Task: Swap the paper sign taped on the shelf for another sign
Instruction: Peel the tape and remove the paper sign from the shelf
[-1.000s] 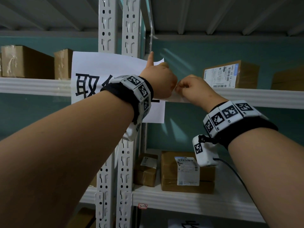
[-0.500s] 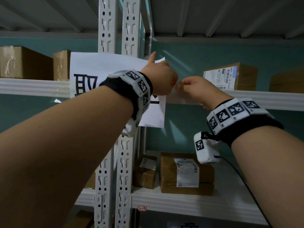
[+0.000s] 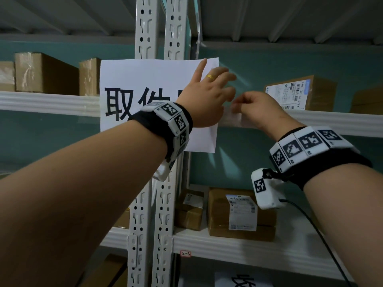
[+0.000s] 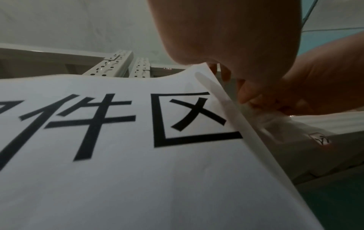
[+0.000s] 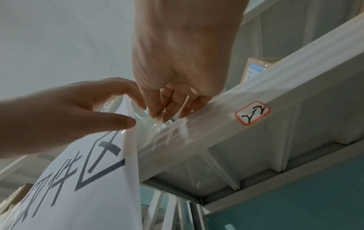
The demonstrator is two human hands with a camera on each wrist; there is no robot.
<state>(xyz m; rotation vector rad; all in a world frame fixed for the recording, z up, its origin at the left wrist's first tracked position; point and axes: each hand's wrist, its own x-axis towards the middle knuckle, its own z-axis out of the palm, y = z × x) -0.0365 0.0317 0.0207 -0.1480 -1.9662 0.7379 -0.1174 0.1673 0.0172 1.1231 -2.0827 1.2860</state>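
We see the paper sign (image 3: 149, 79) hanging in front of the two shelf posts (image 3: 143, 27) and across the front edge of the shelf beam (image 3: 331, 121). Our left hand (image 3: 207, 96) lies on the sign's right part; our right hand (image 3: 257, 110) sits just right of it, at the tape (image 5: 183, 127) on the beam. Boxes (image 3: 45, 73) stand on the shelf behind the sign's left side, a labelled box (image 3: 300, 92) on its right. More parcels (image 3: 240, 214) lie on the shelf below.
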